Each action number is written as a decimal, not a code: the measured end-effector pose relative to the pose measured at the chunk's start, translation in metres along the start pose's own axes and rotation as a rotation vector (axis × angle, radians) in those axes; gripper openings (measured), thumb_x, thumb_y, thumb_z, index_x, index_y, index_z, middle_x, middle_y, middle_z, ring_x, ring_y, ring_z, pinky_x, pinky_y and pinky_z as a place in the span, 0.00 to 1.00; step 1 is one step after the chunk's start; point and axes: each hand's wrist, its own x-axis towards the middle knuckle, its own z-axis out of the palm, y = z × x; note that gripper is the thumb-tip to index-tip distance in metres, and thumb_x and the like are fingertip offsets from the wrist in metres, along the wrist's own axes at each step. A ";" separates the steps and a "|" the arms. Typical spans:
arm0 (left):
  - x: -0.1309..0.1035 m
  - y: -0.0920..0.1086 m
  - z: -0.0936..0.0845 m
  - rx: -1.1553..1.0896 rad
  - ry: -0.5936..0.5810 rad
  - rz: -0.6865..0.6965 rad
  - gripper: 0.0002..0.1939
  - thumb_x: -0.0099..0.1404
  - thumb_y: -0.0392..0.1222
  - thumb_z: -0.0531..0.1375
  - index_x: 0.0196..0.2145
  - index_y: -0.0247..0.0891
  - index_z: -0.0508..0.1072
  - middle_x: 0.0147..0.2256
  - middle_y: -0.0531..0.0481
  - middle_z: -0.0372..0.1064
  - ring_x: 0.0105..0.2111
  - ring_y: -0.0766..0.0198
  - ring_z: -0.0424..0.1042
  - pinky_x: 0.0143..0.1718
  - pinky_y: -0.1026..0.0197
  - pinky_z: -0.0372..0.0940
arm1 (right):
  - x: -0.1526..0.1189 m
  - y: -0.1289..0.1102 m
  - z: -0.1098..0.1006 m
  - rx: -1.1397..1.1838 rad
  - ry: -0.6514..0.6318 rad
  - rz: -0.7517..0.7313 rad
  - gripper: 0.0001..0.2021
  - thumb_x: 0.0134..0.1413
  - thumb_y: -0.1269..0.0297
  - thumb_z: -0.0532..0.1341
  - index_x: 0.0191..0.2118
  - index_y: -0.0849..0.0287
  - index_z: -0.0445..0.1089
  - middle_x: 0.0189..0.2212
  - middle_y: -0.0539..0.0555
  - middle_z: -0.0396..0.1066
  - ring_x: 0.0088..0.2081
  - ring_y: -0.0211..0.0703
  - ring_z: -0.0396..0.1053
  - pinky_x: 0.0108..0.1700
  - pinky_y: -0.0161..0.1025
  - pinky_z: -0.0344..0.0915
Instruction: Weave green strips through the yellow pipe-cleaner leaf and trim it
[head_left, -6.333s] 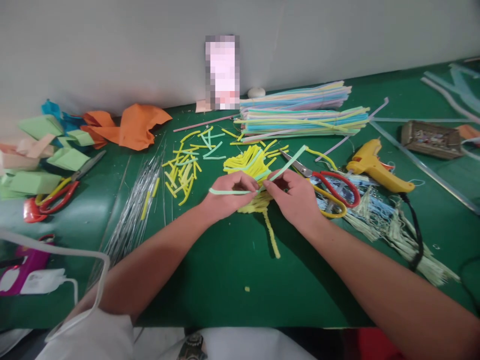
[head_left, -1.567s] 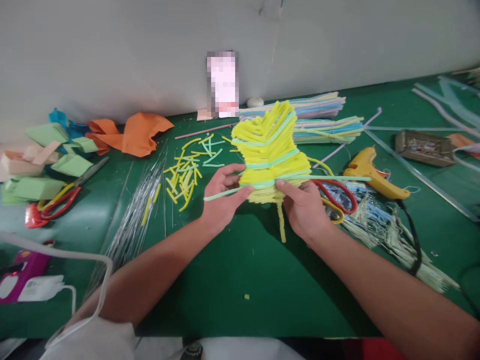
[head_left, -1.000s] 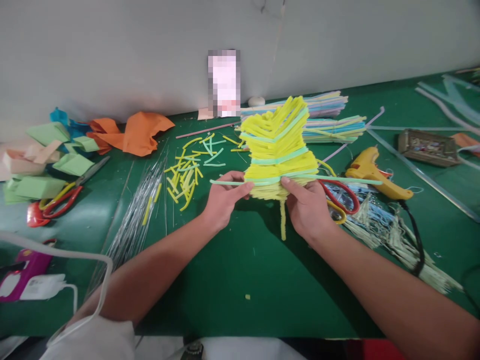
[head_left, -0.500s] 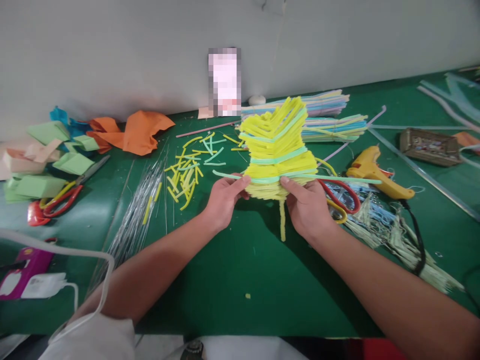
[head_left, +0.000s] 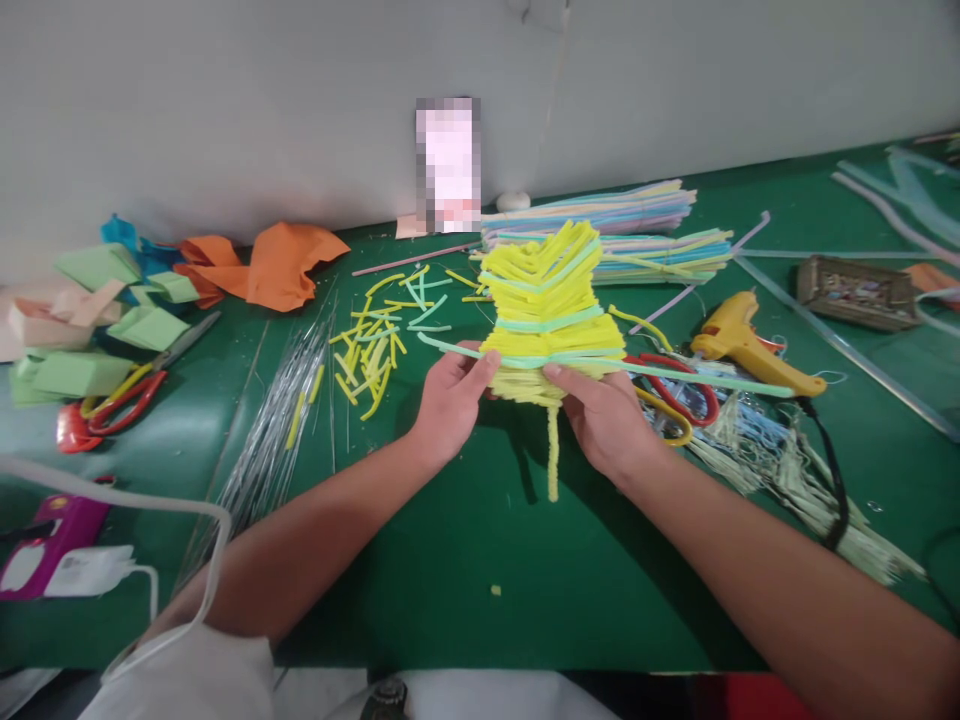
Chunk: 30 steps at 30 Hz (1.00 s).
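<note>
Between my hands is a leaf-shaped piece of yellow pipe cleaners (head_left: 551,300), with several mint-green rows across it and one yellow stem hanging below. My left hand (head_left: 457,400) pinches its left edge between thumb and fingers. On the lower right, my right hand (head_left: 604,415) is closed on it, the thumb lying near the middle line and the fingers behind. A long mint-green pipe cleaner (head_left: 697,378) runs across the piece at thumb height, its ends sticking out past both sides. The piece is held above the table; the fingers behind it are hidden.
Cut pipe-cleaner bits (head_left: 375,345) and thin wires (head_left: 277,430) lie to the left. Bundles of pipe cleaners (head_left: 660,257) are behind. Scissors (head_left: 686,400), a yellow glue gun (head_left: 750,345) and a small box (head_left: 859,292) sit right. Folded paper and more scissors (head_left: 127,400) lie far left.
The yellow piece has dropped slightly and shifted a little left, still in both hands. The long mint-green pipe cleaner's right end now reaches farther right and lower.
</note>
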 end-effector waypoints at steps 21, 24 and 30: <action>-0.001 0.002 -0.003 -0.047 -0.144 0.007 0.17 0.54 0.48 0.70 0.40 0.39 0.80 0.41 0.47 0.78 0.44 0.54 0.76 0.50 0.51 0.69 | -0.001 -0.002 -0.002 -0.212 -0.162 0.008 0.24 0.48 0.56 0.68 0.53 0.51 0.73 0.46 0.50 0.78 0.58 0.54 0.67 0.62 0.52 0.61; -0.002 0.002 -0.003 -0.074 -0.151 -0.020 0.16 0.55 0.47 0.69 0.41 0.39 0.80 0.41 0.46 0.78 0.44 0.54 0.76 0.51 0.51 0.68 | -0.002 -0.004 -0.003 -0.253 -0.134 0.012 0.20 0.48 0.56 0.69 0.48 0.53 0.76 0.43 0.50 0.79 0.58 0.53 0.67 0.63 0.53 0.60; -0.001 0.003 -0.002 -0.214 -0.169 -0.098 0.14 0.57 0.45 0.68 0.40 0.37 0.79 0.39 0.45 0.78 0.41 0.54 0.77 0.47 0.52 0.69 | -0.007 -0.013 -0.006 -0.309 -0.104 0.114 0.14 0.47 0.52 0.68 0.38 0.53 0.79 0.45 0.50 0.78 0.55 0.54 0.70 0.64 0.53 0.58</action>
